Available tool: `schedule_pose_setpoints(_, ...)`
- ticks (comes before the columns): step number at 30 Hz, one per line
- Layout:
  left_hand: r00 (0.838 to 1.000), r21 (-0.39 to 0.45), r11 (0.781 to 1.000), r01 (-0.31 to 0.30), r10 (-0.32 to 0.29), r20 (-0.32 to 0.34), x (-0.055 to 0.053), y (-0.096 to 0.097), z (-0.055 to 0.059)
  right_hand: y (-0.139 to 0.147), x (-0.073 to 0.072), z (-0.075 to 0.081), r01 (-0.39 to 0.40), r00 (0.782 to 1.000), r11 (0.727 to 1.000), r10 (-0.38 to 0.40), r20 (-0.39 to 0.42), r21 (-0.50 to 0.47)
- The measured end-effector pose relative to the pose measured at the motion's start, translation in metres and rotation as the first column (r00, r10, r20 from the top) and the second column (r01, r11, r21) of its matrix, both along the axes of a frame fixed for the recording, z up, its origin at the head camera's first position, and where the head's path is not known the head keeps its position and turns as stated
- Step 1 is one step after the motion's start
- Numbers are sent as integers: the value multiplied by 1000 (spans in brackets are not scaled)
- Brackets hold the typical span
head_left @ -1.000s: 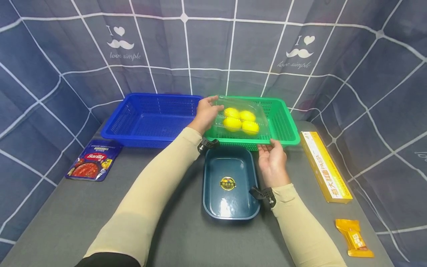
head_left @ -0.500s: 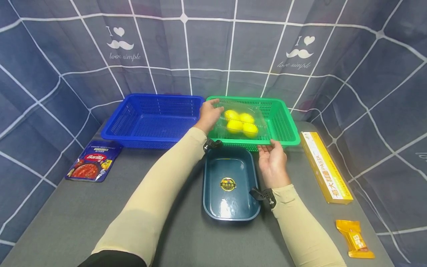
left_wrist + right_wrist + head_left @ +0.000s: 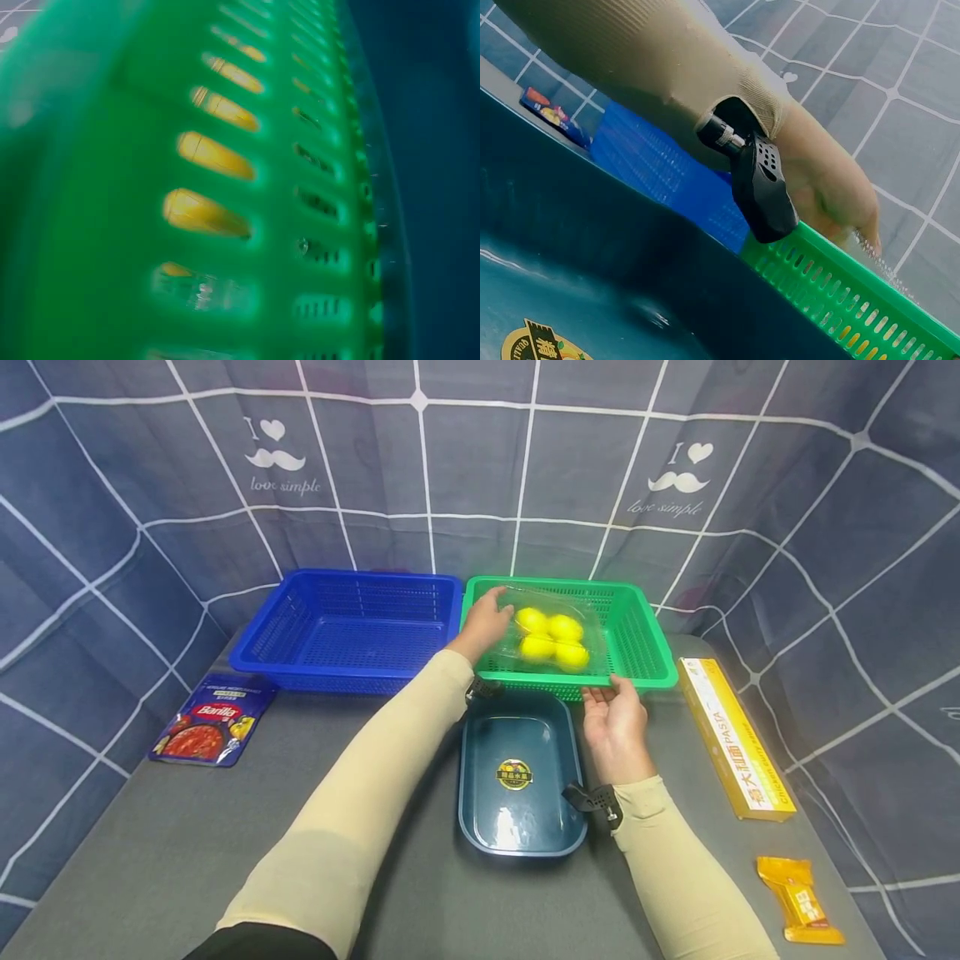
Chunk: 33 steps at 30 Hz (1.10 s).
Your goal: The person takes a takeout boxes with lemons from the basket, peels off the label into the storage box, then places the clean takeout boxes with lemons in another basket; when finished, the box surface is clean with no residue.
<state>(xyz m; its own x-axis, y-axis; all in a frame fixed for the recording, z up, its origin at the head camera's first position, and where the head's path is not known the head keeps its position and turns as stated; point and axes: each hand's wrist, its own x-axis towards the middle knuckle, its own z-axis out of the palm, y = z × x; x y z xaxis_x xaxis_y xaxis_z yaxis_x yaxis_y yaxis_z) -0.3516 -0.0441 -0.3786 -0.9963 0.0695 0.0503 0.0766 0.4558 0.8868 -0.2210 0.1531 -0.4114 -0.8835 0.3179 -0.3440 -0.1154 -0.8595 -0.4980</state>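
Note:
In the head view, a clear plastic box of lemons (image 3: pixel 553 639) lies inside the green basket (image 3: pixel 652 652). My left hand (image 3: pixel 486 625) reaches over the basket's left part and grips the box's left edge with thumb and fingers. My right hand (image 3: pixel 618 735), palm up, holds the basket's front rim, its thumb at the rim and its fingers against the outer wall. The left wrist camera faces the green slotted wall (image 3: pixel 97 225), with yellow showing through the slots. The right wrist view has my left hand (image 3: pixel 832 180) above the green rim.
Left of the green basket stands a blue basket (image 3: pixel 345 681). A dark blue tray (image 3: pixel 517 822) with a round label lies in front. A Barilla pouch (image 3: pixel 212 722) lies at the left, a pasta box (image 3: pixel 738 739) and an orange packet (image 3: pixel 801 900) at the right.
My left hand and the box of lemons have shifted slightly right and down into the green basket. The right hand has stayed at the front rim.

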Motion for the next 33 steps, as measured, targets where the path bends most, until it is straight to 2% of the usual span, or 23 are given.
schedule_pose_setpoints(4, 998, -59, 997, 44, -41, 49, 0, 2, -2, 0, 0, 0, 1, 1000, 1000, -1, 2, -9)
schedule_pose_setpoints(9, 997, -108, 992, 66, -61, 50, 4, -1, -2, -1, -1, 1, -6, 1000, 1000, 7, 12, -31)
schedule_pose_setpoints(17, 996, -26, 997, 79, -77, 46, 6, -5, 5, -3, -2, 2, -13, 1000, 1000, 14, 26, -11)
schedule_pose_setpoints(21, 995, -72, 992, 99, -99, -2, 12, -12, 19, -2, -2, 2, -12, 1000, 1000, 13, 27, -16)
schedule_pose_setpoints(25, 992, -117, 986, 118, -123, -39, 21, -28, 41, 1, -3, 1, -5, 1000, 1000, 6, 15, -21)
schedule_pose_setpoints(29, 986, -172, 975, 140, -154, -67, 29, -55, 64, 4, -4, 1, 3, 1000, 999, -3, 10, -38)
schedule_pose_setpoints(33, 981, -244, 961, 129, -159, -108, 36, -97, 84, 8, -4, 3, -3, 1000, 998, 4, 19, -60)
